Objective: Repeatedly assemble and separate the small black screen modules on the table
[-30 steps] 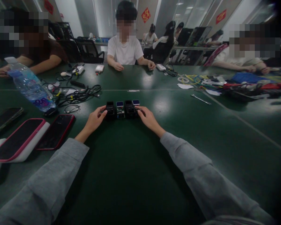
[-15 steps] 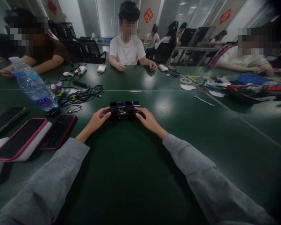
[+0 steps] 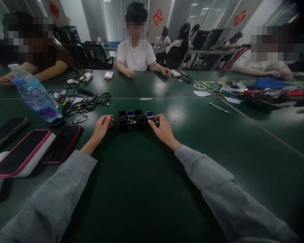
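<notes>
A row of small black electronic modules rests on the green table, one of them topped by a small white-framed screen. At its right end, a separate black module with a small screen sits tilted, a little apart from the row. My right hand pinches this module between thumb and fingers, which partly hide it. Left of the row, my left hand is held with fingers loosely apart, touching nothing.
A water bottle, tangled black cables and several phones, one with a red case, lie to the left. Rightward are a wrench and a heap of coloured wires. A person in a white shirt sits opposite.
My left hand has let go of the row's left end and drawn back leftward. My right hand has pulled the end module slightly right and turned it away from the row.
</notes>
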Motion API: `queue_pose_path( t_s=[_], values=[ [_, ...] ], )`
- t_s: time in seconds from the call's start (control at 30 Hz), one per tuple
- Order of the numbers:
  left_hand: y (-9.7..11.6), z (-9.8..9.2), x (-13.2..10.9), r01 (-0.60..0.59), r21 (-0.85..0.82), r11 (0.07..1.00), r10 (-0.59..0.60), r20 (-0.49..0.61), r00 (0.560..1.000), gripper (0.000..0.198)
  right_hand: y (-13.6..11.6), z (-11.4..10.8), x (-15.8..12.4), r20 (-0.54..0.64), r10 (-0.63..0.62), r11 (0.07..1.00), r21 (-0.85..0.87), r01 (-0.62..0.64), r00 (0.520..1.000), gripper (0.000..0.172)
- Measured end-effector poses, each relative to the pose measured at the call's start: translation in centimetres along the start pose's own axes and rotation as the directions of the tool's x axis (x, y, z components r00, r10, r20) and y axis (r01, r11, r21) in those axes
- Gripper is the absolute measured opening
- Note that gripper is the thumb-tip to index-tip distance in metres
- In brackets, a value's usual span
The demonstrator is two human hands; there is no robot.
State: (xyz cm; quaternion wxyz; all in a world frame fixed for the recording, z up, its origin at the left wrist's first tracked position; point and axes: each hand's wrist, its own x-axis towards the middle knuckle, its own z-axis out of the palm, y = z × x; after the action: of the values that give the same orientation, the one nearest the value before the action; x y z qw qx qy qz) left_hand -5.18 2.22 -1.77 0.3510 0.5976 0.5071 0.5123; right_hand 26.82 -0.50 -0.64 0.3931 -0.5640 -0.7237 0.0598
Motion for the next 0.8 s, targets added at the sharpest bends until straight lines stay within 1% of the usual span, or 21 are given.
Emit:
queue_pose_path(
  t_s=[0.07, 0.13, 0.27, 0.33, 0.4, 0.47, 0.57, 0.67, 0.73, 0.8],
  values=[
    [0.0, 0.0, 0.0, 0.008, -0.003, 1.000, -0.008, 0.004, 1.000, 0.030, 0.0, 0.1, -0.1, -0.016, -0.003, 1.000, 0.007, 0.003, 1.000, 0.050],
    [0.0, 0.0, 0.0, 0.010, -0.001, 1.000, -0.010, 0.010, 1.000, 0.030, 0.0, 0.1, -0.1, 0.000, -0.031, 0.999, 0.013, 0.031, 1.000, 0.052],
    [-0.2, -0.1, 0.0, 0.005, -0.009, 1.000, -0.005, 0.028, 1.000, 0.031, 0.2, 0.6, -0.2, 0.079, -0.096, 0.995, -0.024, 0.098, 0.992, 0.058],
    [-0.3, -0.2, 0.0, 0.007, -0.017, 1.000, -0.007, 0.033, 0.999, 0.032, 0.4, 0.7, -0.2, 0.113, -0.120, 0.991, -0.037, 0.125, 0.986, 0.065],
    [-0.4, -0.2, 0.0, 0.011, -0.023, 1.000, -0.010, 0.034, 0.999, 0.034, 0.5, 0.5, -0.5, 0.125, -0.118, 0.991, -0.042, 0.124, 0.985, 0.069],
    [-0.4, -0.2, 0.0, 0.014, -0.028, 1.000, -0.013, 0.036, 0.999, 0.037, 0.4, -0.3, -1.3, 0.130, -0.098, 0.994, -0.038, 0.103, 0.987, 0.070],
    [-0.5, -0.3, -0.1, 0.017, -0.037, 0.999, -0.015, 0.040, 0.999, 0.038, 0.2, -3.3, -4.2, 0.168, -0.098, 0.995, -0.012, 0.101, 0.981, 0.070],
    [-0.6, -0.2, -0.1, 0.008, -0.035, 0.999, -0.006, 0.047, 0.999, 0.037, 1.2, -8.1, -9.0, 0.225, -0.096, 0.995, -0.005, 0.100, 0.970, 0.070],
    [-0.6, -0.1, -0.1, -0.003, -0.035, 0.999, 0.005, 0.051, 0.999, 0.035, 3.4, -12.2, -12.6, 0.235, -0.055, 0.996, -0.057, 0.070, 0.970, 0.070],
    [-0.5, 0.0, -0.1, -0.007, -0.034, 0.999, 0.009, 0.051, 0.999, 0.032, 7.0, -16.8, -16.0, 0.231, 0.032, 0.990, -0.141, 0.001, 0.972, 0.070]
  ],
)
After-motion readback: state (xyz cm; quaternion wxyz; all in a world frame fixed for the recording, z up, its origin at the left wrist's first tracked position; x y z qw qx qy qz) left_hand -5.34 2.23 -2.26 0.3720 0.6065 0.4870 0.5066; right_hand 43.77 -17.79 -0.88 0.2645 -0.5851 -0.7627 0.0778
